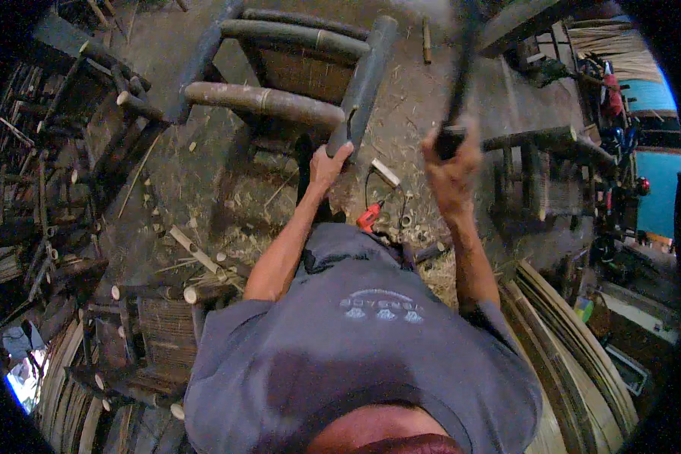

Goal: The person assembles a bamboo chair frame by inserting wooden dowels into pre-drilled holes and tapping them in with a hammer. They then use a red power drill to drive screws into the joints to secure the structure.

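My left hand is closed around the near end of a dark pole on the bamboo frame, fingers and thumb wrapped about it. The frame spreads ahead of that grip and to its left, its brownish crossbar just beyond my knuckles. My right hand is clenched on the handle of a long dark tool, which points up and away from my fist, well apart from the pole; blur hides its exact shape. Between my hands and nearer my body lie a pale block and a red drill. Bamboo furniture stands right of my right fist.
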Demonstrator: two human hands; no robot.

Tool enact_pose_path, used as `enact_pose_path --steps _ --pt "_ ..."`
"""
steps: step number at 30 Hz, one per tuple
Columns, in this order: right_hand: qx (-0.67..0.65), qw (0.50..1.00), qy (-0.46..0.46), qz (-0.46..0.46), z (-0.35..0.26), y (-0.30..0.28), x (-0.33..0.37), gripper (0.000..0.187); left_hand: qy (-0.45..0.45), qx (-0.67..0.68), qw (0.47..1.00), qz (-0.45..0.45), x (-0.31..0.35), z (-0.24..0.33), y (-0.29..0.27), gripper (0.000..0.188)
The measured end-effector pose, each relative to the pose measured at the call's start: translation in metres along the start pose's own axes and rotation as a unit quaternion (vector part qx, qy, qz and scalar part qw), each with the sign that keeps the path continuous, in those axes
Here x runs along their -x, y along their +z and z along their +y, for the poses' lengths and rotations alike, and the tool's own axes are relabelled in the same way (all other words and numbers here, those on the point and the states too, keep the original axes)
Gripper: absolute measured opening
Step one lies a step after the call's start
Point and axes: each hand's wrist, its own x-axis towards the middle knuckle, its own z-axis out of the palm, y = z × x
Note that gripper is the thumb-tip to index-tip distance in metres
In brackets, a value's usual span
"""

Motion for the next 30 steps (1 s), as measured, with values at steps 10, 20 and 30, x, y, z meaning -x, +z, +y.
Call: enact_pose_path --steps 10,20,30 --pt "0.121 0.984 -0.014 -0.133 0.043 0.022 0.027 0.036 0.015 0.056 0.996 -0.073 -0.016 -0.019 -0.002 0.074" --pt "0.202 0.944 0.083 -0.248 0.081 0.038 0.057 0.038 0.022 0.081 0.996 -0.036 -0.010 -0.017 0.006 0.069" --pt "0.129 0.958 0.103 -0.235 0.090 0.050 0.062 0.033 0.039 0.029 0.998 -0.029 -0.008 -0.011 0.002 0.067"
